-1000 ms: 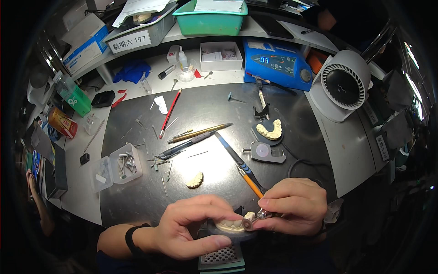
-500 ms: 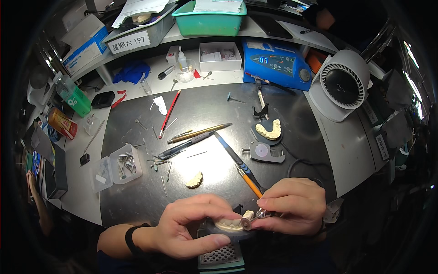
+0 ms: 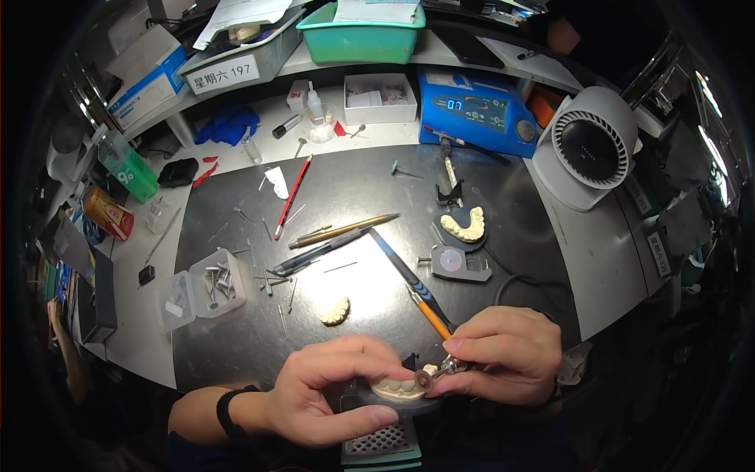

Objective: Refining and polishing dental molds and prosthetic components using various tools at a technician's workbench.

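Observation:
Near the front edge of the bench, my left hand [image 3: 334,385] is closed around a dental cast [image 3: 387,388] on a dark base, with its thumb in front and fingers over the far side. My right hand [image 3: 507,354] grips a rotary handpiece [image 3: 454,366] with a small round disc [image 3: 425,381] at its tip. The disc is at the right end of the cast's teeth; whether it touches them I cannot tell. An orange-and-blue handled tool [image 3: 427,308] runs up to my right fingertips; its lower end is hidden.
A small tooth section [image 3: 336,311] lies beyond my left hand. Farther off are an arch cast [image 3: 462,226] on its holder, several pens, a red pencil [image 3: 292,197], an open box of burs [image 3: 218,283], a blue control unit [image 3: 476,110] and a white fan [image 3: 590,145].
The disc has turned and shifted slightly against the cast, hiding more of the tooth behind it. My hands stay almost in place.

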Demonstrator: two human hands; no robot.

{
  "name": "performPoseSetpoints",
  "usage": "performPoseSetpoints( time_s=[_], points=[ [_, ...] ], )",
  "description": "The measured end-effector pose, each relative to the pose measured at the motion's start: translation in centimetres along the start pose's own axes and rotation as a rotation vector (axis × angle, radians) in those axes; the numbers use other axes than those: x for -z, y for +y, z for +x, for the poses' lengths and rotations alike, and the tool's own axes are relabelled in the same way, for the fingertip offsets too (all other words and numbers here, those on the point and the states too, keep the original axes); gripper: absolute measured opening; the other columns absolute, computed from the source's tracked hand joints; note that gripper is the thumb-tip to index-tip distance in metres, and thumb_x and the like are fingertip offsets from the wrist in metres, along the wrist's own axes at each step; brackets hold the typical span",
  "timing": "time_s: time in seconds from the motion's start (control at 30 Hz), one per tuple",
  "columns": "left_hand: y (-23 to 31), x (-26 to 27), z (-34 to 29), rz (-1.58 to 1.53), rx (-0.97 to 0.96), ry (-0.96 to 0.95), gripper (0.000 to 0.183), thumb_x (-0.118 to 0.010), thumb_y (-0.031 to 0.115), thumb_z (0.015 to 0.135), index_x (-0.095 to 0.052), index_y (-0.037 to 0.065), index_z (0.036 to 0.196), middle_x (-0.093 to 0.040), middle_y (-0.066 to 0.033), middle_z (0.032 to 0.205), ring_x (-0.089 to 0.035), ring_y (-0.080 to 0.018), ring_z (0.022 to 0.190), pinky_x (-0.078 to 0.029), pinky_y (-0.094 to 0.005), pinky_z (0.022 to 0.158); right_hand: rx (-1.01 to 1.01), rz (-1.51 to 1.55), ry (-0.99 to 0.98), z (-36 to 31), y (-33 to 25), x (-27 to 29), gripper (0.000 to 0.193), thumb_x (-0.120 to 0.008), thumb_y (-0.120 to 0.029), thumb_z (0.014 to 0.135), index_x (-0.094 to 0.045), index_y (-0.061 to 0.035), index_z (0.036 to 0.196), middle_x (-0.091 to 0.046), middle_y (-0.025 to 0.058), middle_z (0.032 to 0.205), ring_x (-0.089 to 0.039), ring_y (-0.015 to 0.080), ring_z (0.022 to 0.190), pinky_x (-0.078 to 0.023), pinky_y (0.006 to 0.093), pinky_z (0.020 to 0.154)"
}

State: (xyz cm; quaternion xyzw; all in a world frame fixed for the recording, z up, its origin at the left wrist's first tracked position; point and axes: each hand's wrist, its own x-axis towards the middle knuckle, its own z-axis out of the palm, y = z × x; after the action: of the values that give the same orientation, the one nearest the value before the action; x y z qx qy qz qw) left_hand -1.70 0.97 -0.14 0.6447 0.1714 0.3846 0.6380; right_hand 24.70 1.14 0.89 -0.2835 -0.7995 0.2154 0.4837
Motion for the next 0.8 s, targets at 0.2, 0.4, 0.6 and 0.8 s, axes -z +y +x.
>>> performPoseSetpoints(
  time_s=[0.2, 0.4, 0.6, 0.8],
  points=[
    [0.0, 0.2, 0.1, 0.026, -0.038, 0.004, 0.037, -0.078, 0.002, 0.088, -0.069, -0.007, 0.123, -0.07, -0.0169, 0.111, -0.068, -0.0215, 0.1, -0.052, -0.0312, 0.089, 0.007, 0.0, 0.0, 0.3, 0.3, -0.1, 0.04, -0.097, -0.02, 0.066, -0.075, -0.0024, 0.095, -0.073, 0.0098, 0.082, -0.071, 0.0194, 0.066, -0.054, 0.0267, 0.057],
    [0.3, 0.4, 0.3, 0.098, -0.006, 0.003, 0.035, -0.078, 0.003, 0.089, -0.069, -0.006, 0.122, -0.071, -0.0172, 0.111, -0.068, -0.0221, 0.102, -0.053, -0.0322, 0.09, 0.044, -0.016, -0.12, 0.5, -0.2, 1.5, 0.048, -0.095, -0.028, 0.07, -0.075, -0.0002, 0.104, -0.073, 0.0139, 0.092, -0.072, 0.0243, 0.073, -0.057, 0.0303, 0.062],
    [-0.3, -0.2, -1.8, -0.101, 0.137, 0.242, 0.049, -0.079, 0.017, 0.085, -0.059, -0.007, 0.122, -0.067, -0.0212, 0.117, -0.066, -0.0259, 0.108, -0.051, -0.0366, 0.097, 0.165, 0.037, -0.156, -0.5, 0.0, -0.3, 0.049, -0.084, -0.013, 0.078, -0.068, 0.0017, 0.122, -0.073, 0.0138, 0.103, -0.074, 0.0314, 0.083, -0.059, 0.0366, 0.067],
    [-6.0, 3.2, -3.3, -0.108, -0.091, 0.183, 0.052, -0.074, 0.006, 0.093, -0.054, 0.001, 0.14, -0.06, -0.0189, 0.14, -0.056, -0.0274, 0.131, -0.042, -0.0457, 0.113, 0.195, 0.043, -0.059, -0.8, 0.2, -1.5, 0.038, -0.079, -0.009, 0.077, -0.067, 0.0002, 0.112, -0.069, 0.0128, 0.094, -0.071, 0.0323, 0.078, -0.055, 0.0394, 0.063]
  ],
)
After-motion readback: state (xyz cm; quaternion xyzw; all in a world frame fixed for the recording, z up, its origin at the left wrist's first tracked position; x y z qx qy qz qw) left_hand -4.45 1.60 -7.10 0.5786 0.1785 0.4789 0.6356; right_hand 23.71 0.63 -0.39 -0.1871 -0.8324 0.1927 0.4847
